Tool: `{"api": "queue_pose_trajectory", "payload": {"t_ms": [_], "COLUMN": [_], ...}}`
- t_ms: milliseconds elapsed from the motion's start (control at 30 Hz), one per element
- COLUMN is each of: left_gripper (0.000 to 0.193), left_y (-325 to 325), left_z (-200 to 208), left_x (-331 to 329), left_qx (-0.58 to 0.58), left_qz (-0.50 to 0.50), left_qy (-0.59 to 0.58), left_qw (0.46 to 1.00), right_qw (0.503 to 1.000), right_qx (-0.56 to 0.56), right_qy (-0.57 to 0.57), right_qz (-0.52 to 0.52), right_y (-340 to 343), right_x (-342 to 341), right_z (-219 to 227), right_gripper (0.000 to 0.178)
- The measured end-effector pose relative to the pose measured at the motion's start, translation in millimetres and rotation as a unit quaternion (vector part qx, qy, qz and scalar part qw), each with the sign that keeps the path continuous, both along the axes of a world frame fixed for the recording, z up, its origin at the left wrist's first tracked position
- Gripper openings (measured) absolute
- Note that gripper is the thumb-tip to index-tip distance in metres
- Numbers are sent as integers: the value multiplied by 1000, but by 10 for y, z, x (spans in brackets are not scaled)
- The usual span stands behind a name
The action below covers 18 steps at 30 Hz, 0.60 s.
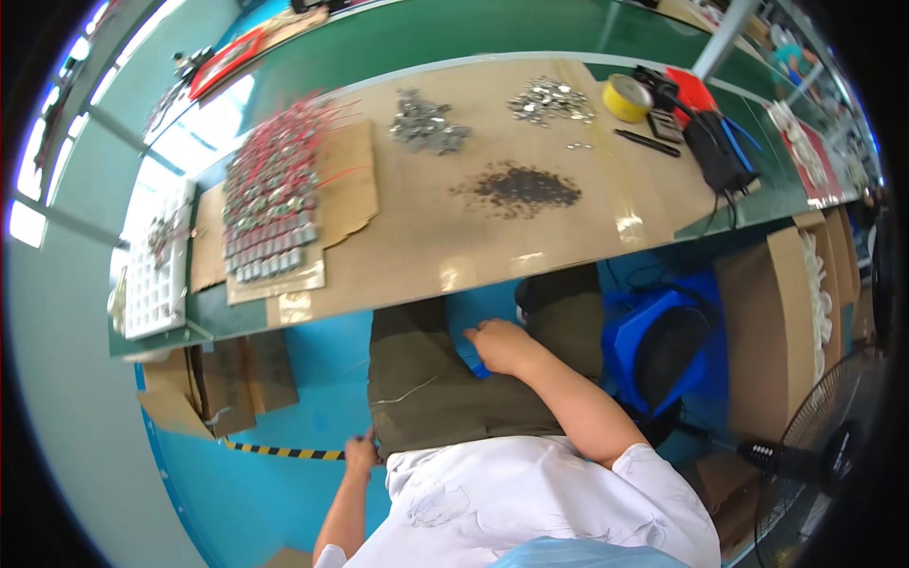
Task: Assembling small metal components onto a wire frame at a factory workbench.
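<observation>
My right hand (504, 346) is over my lap, in front of the dark olive trousers (417, 379), with its fingers curled. A small blue piece (481, 370) shows just under it; its kind cannot be made out. Down at my left hip, my left hand (360, 452) touches or nearly touches the side of the trousers. Its fingers are small and partly hidden. Both hands are below the workbench (398, 256), away from the parts on top. On the bench lie a pile of dark small parts (525, 189), grey metal parts (426, 125) and shiny metal parts (549, 100).
Rows of small motors with red wires (270, 204) rest on cardboard at the left, beside a white grid tray (159, 284). Yellow tape (627, 97), a black pen (648, 143) and a black pouch (717, 151) lie at the right. A blue stool (653, 341) and a fan (824, 464) stand nearby.
</observation>
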<state>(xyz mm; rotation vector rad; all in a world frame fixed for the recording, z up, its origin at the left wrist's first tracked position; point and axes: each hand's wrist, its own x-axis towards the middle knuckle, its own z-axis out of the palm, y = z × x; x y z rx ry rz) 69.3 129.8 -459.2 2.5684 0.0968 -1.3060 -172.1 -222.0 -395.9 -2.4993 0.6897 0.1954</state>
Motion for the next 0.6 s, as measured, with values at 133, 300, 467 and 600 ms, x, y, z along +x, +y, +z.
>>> {"api": "queue_pose_trajectory", "payload": {"t_ms": [133, 300, 467, 600], "left_gripper": [51, 50, 49, 49], "left_y": [211, -461, -1224, -1417], "left_z": [-828, -1108, -1060, -1012], "left_x": [46, 302, 659, 636], "left_qx": [-155, -125, -90, -81], "left_qz": [177, 132, 93, 67], "left_qy": [244, 261, 274, 294], "left_qw": [941, 948, 953, 950], "right_qw": [998, 989, 936, 886], "right_qx": [62, 138, 150, 247], "right_qy": [-33, -52, -219, -288], "right_qz": [6, 24, -232, -265], "right_y": [-2, 71, -57, -464], "right_x": [34, 48, 186, 31], "right_z": [19, -124, 142, 494], "right_gripper": [29, 26, 28, 27]}}
